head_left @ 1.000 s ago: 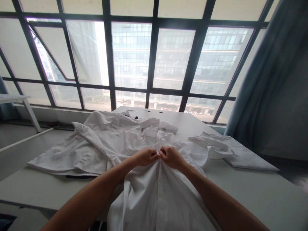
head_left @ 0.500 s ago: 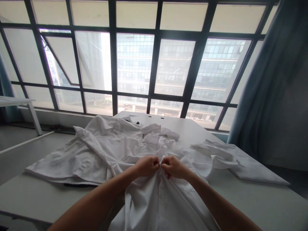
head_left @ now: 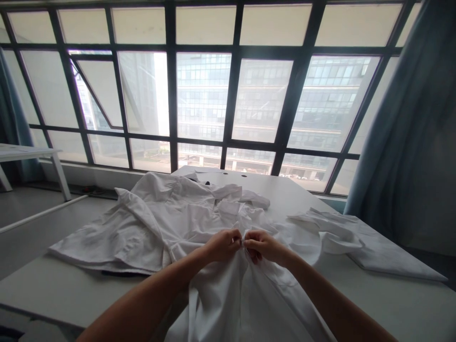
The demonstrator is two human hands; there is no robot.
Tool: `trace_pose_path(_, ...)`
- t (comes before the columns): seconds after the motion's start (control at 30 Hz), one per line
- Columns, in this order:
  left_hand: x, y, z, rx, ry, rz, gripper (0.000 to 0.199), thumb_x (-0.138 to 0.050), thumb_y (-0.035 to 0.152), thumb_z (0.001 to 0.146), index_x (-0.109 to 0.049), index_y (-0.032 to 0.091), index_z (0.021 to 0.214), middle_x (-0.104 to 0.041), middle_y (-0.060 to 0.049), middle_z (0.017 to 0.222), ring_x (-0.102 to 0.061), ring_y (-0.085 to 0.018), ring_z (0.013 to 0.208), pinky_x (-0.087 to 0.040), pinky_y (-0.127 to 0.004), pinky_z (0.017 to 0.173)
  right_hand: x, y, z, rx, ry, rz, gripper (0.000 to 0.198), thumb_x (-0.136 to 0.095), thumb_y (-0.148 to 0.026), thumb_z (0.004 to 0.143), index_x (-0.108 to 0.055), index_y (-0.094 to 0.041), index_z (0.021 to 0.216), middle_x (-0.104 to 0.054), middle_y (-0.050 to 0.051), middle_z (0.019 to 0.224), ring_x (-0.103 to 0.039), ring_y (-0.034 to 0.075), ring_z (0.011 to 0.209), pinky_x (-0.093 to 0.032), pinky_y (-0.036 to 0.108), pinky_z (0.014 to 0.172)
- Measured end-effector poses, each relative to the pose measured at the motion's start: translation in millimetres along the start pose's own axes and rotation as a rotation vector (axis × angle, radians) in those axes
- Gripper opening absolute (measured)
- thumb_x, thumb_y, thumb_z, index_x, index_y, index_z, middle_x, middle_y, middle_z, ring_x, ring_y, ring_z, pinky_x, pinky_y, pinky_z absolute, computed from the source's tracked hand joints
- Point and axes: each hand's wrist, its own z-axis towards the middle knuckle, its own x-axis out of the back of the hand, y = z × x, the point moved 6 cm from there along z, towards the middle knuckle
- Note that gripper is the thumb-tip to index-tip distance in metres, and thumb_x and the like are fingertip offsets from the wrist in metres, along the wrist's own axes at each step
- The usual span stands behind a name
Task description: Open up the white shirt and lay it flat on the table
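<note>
Grey table [head_left: 392, 299] before a tall gridded window [head_left: 228, 95]. At lower centre, white shirt [head_left: 221, 294], its front edges pinched together by left hand [head_left: 224, 244] and right hand [head_left: 263, 246], fingertips touching. More white garments [head_left: 142, 223] spread behind; folded white cloth [head_left: 356, 237] at right.

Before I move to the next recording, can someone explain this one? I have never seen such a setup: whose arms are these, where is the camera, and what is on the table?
The camera sits on a person's head, looking forward and down, so the two bare arms are the wearer's own. The left hand and right hand meet at the front edges of a white shirt, pinching the cloth together, seemingly at a button. The shirt lies spread on a pale table, its lower part hanging over the near edge. Its sleeve stretches left. A folded white garment lies to the right. Behind stand large windows and a blue curtain.
</note>
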Motion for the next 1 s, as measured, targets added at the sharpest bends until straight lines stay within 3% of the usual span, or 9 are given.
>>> trace_pose_path(0.1, 0.1, 0.4, -0.3, -0.022, 0.015, 0.003, 0.014, -0.05, 0.025, 0.084, -0.061, 0.017, 0.084, -0.056, 0.003, 0.067, -0.049, -0.013, 0.064, -0.035, -0.023, 0.059, 0.8, 8.7, 3.9, -0.022, 0.004, -0.011, 0.022, -0.059, -0.039, 0.073, -0.051, -0.019, 0.073, -0.055, -0.005, 0.051, -0.053, 0.01, 0.04, -0.03, 0.017, 0.037)
trace_pose_path(0.2, -0.1, 10.3, -1.7, -0.096, 0.044, -0.026, 0.014, -0.048, 0.026, 0.085, -0.059, 0.018, 0.085, -0.056, 0.002, 0.07, -0.048, -0.013, 0.065, -0.036, -0.024, 0.062, -1.0, 18.3, 7.5, -0.021, 0.01, -0.162, 0.013, -0.054, -0.029, 0.072, -0.051, -0.019, 0.065, -0.053, -0.005, 0.047, -0.05, 0.01, 0.04, -0.032, 0.017, 0.037)
trace_pose_path(0.33, 7.1, 27.7, -3.7, -0.176, 0.055, -0.12, 0.011, -0.047, 0.025, 0.082, -0.054, 0.018, 0.079, -0.051, 0.003, 0.067, -0.043, -0.011, 0.062, -0.035, -0.024, 0.062, -6.8, 20.9, 7.4, -0.001, -0.049, -0.341, 0.015, -0.051, -0.019, 0.073, -0.053, -0.017, 0.058, -0.053, -0.002, 0.047, -0.05, 0.01, 0.042, -0.036, 0.017, 0.04)
trace_pose_path(0.53, 58.5, 15.1, -2.8, -0.098, 0.068, -0.324, 0.019, -0.054, 0.033, 0.07, -0.045, 0.018, 0.063, -0.04, 0.004, 0.057, -0.035, -0.01, 0.057, -0.029, -0.023, 0.054, 32.5, 20.3, -10.5, -0.238, -0.048, -0.489, 0.013, -0.052, -0.016, 0.064, -0.053, -0.016, 0.051, -0.053, -0.003, 0.043, -0.051, 0.009, 0.04, -0.034, 0.014, 0.038)
trace_pose_path(0.6, 72.6, 7.4, -3.7, -0.052, -0.012, -0.447, 0.024, -0.056, 0.037, 0.064, -0.043, 0.019, 0.056, -0.038, 0.004, 0.053, -0.034, -0.01, 0.055, -0.029, -0.023, 0.052, 44.5, 21.0, -20.3, -0.315, -0.102, -0.469, 0.014, -0.051, -0.017, 0.063, -0.055, -0.016, 0.05, -0.055, -0.002, 0.044, -0.053, 0.009, 0.041, -0.033, 0.014, 0.037)
trace_pose_path(0.7, 77.3, -1.0, -7.5, 0.077, -0.227, -0.511, 0.024, -0.059, 0.037, 0.058, -0.045, 0.019, 0.051, -0.041, 0.002, 0.05, -0.04, -0.012, 0.053, -0.035, -0.025, 0.052, 57.6, 23.5, -30.1, -0.372, -0.142, -0.466, 0.015, -0.053, -0.019, 0.064, -0.057, -0.016, 0.05, -0.056, 0.0, 0.045, -0.054, 0.01, 0.041, -0.03, 0.014, 0.036)
trace_pose_path(0.8, 80.7, -11.7, -8.4, 0.145, -0.287, -0.408, 0.019, -0.06, 0.035, 0.063, -0.055, 0.018, 0.058, -0.054, -0.001, 0.055, -0.053, -0.016, 0.06, -0.045, -0.028, 0.059, 76.7, 31.3, -30.8, -0.381, -0.083, -0.491, 0.013, -0.058, -0.022, 0.067, -0.062, -0.016, 0.056, -0.061, 0.001, 0.05, -0.057, 0.011, 0.044, -0.032, 0.016, 0.037)
trace_pose_path(0.9, 101.3, -37.7, -5.0, 0.177, -0.014, -0.034, 0.02, -0.054, 0.034, 0.077, -0.065, 0.017, 0.074, -0.068, -0.007, 0.074, -0.064, -0.022, 0.076, -0.05, -0.032, 0.075, 117.5, 40.3, -30.1, -0.358, 0.177, -0.614, 0.013, -0.064, -0.023, 0.071, -0.065, -0.015, 0.06, -0.064, 0.002, 0.055, -0.06, 0.013, 0.048, -0.039, 0.019, 0.043)
trace_pose_path(1.0, 122.3, -71.0, -9.6, 0.299, 0.21, 0.464, 0.032, -0.06, 0.036, 0.081, -0.069, 0.017, 0.105, -0.07, -0.013, 0.114, -0.062, -0.028, 0.11, -0.045, -0.037, 0.096, 164.1, 49.8, -40.1, -0.366, 0.488, -0.768, 0.014, -0.071, -0.02, 0.068, -0.064, -0.015, 0.058, -0.06, 0.002, 0.049, -0.06, 0.016, 0.046, -0.043, 0.024, 0.048)
